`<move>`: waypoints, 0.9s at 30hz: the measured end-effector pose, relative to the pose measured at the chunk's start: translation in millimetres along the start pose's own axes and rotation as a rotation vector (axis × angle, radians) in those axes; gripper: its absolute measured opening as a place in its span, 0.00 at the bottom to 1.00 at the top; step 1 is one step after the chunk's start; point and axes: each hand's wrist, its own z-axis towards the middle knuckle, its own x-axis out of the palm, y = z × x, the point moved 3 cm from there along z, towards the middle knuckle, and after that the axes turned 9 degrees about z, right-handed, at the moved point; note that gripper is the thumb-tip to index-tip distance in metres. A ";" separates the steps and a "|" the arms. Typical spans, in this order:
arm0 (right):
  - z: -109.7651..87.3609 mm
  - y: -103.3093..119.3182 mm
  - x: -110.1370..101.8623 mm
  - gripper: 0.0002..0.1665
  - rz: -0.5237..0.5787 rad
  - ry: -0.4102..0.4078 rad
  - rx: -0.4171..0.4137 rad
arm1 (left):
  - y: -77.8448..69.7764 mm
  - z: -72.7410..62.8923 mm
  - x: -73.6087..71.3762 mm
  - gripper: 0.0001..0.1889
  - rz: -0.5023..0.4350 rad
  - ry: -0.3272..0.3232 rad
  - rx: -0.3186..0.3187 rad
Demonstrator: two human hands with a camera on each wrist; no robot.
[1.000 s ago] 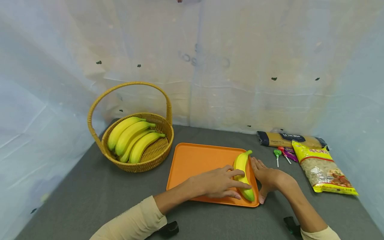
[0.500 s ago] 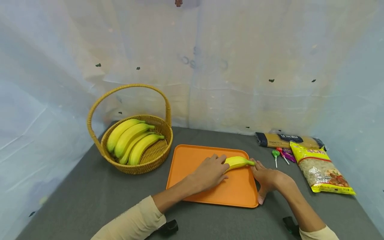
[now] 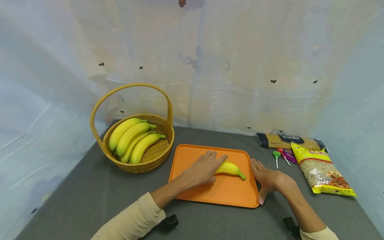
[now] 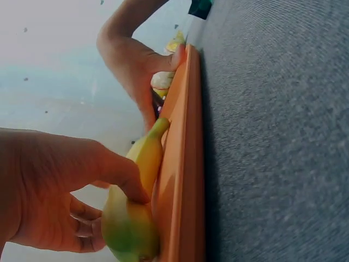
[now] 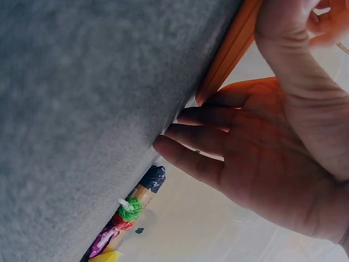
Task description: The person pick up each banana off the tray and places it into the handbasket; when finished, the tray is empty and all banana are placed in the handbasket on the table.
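Note:
On the orange tray (image 3: 228, 195) lies a yellow banana (image 3: 230, 169), its stem pointing right and toward the front. My left hand (image 3: 204, 169) holds the banana's left end from above. In the left wrist view, the thumb presses one side of the banana (image 4: 122, 224) near its greenish tip, with the fingers on the far side. My right hand (image 3: 268, 180) rests along the tray's right edge, fingers extended. The right wrist view shows those straight fingers (image 5: 199, 139) reaching down to the grey table beside the tray corner (image 5: 218, 71).
A wicker basket (image 3: 162, 159) with a tall handle and several bananas (image 3: 132, 136) stands at the left. On the right lie a spaghetti pack (image 3: 274, 141), two lollipops (image 3: 276, 154), a purple wrapper (image 3: 289, 156) and a yellow-ended food bag (image 3: 322, 171). Pale sheeting (image 3: 234, 100) encloses the table.
The banana has turned from lengthwise at the tray's right edge to roughly crosswise and shifted left toward the middle. My left hand moved left with it; the right hand stayed at the edge.

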 end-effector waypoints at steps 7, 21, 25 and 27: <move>0.8 -1.7 -0.1 0.93 0.007 0.018 0.000 | 12.6 0.0 -3.9 0.26 0.024 0.059 -0.069; 0.6 -6.5 -0.7 0.94 0.008 0.019 -0.004 | 100.8 -44.7 -79.9 0.22 -0.117 -0.032 -0.406; 1.8 -4.4 -1.3 0.94 0.013 0.014 -0.018 | 149.9 -77.3 -93.2 0.19 -0.180 -0.035 -0.544; 2.4 -3.7 -1.3 0.94 0.013 0.018 -0.018 | 172.2 -92.7 -92.2 0.20 -0.202 0.018 -0.606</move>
